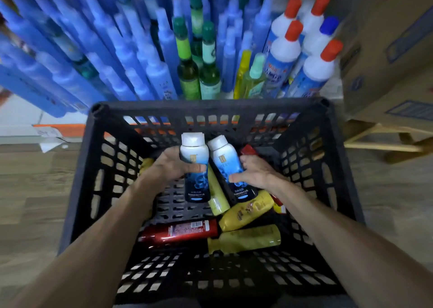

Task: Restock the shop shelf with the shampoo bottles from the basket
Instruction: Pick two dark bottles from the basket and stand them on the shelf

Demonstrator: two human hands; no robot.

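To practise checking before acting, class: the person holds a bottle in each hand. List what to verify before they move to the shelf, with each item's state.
1. Left hand grips its blue-and-white bottle: ok.
2. Right hand grips the second bottle: ok.
3. Both caps on: ok.
4. Free gap on the shelf: cannot tell.
5. Basket emptied: not ok; a red bottle and yellow bottles lie inside.
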